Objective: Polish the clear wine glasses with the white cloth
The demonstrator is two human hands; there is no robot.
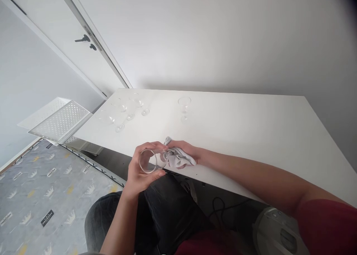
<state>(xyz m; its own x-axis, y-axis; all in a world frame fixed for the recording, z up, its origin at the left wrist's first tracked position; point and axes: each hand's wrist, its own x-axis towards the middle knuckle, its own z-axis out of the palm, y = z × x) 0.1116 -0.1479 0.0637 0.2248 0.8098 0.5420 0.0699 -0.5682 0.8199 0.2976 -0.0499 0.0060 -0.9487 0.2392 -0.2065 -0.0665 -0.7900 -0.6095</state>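
My left hand (141,173) is wrapped round the bowl of a clear wine glass (152,160), held on its side just past the near edge of the white table (251,136). My right hand (186,151) is closed on a grey cloth (178,158), pressed against the glass's stem and base. Both hands hover over my lap.
Three clear stemmed glasses (122,112) lie on their sides at the table's far left, and one stands upright (184,107) near the back. A white perforated rack (58,121) stands left of the table. Behind it a white door with a black handle (83,39).
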